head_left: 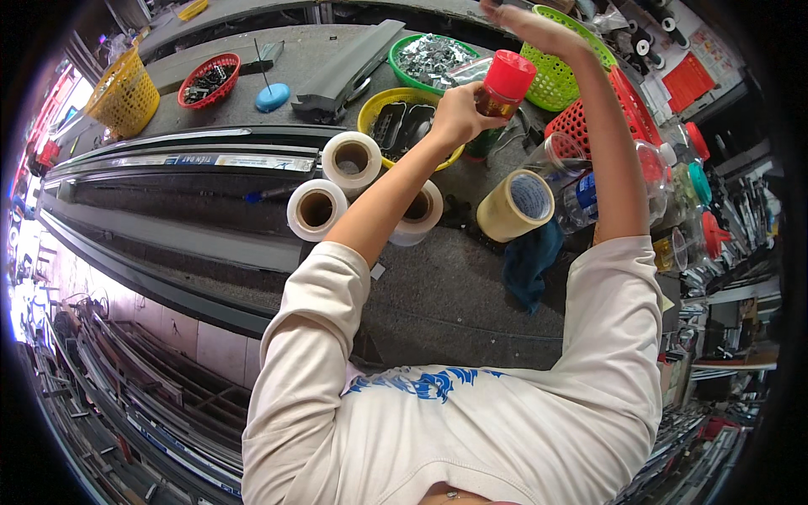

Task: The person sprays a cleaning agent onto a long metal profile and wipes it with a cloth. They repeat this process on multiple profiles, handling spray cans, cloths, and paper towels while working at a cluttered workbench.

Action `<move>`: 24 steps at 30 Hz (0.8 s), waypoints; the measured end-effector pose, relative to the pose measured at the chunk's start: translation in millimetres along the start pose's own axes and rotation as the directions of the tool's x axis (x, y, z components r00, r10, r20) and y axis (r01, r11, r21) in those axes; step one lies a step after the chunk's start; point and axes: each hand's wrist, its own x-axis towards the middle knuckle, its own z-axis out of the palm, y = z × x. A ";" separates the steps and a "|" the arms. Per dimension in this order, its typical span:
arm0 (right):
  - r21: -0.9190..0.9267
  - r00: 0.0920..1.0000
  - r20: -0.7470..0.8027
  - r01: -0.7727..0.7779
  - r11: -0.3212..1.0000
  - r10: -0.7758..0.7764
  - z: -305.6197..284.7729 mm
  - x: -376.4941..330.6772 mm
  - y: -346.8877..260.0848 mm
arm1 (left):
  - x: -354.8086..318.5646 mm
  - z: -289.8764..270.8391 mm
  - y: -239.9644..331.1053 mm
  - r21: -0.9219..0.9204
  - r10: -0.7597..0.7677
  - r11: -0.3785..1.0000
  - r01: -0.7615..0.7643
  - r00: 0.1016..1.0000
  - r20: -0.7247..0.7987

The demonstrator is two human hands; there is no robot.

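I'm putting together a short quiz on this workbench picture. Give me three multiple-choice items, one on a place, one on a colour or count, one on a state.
1. Where is the dark blue cloth?
A. in the red basket
B. on the bench below the tan tape roll
C. over the person's shoulder

2. What colour is the cap of the bottle in the left hand?
A. red
B. green
C. white

3. How is the right hand?
A. flat on the bench
B. gripping a tape roll
C. raised above the green basket

Answers: 1 B, the cloth lies just under the roll. 2 A, the cap is bright red. 3 C, the hand is lifted at the top edge.
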 end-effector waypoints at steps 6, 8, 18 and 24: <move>-0.057 0.984 -0.178 -0.009 0.998 -0.001 34.0 -22.0 -0.6 | 1.8 -1.0 -1.5 0.047 -0.058 0.997 0.057 0.998 0.024; -0.068 0.965 -0.262 0.009 0.998 -0.026 38.5 -27.0 0.2 | 2.9 0.4 -1.9 0.086 -0.068 0.994 0.066 0.997 0.022; -0.183 0.982 -0.178 -0.089 0.979 0.056 39.3 -27.5 -9.1 | 29.9 22.0 2.9 -0.366 0.156 0.906 -0.210 0.973 -0.171; -0.332 0.978 -0.201 -0.119 0.936 0.053 6.9 -24.9 -4.6 | 24.4 19.3 7.5 -0.263 0.015 0.964 -0.036 0.997 -0.082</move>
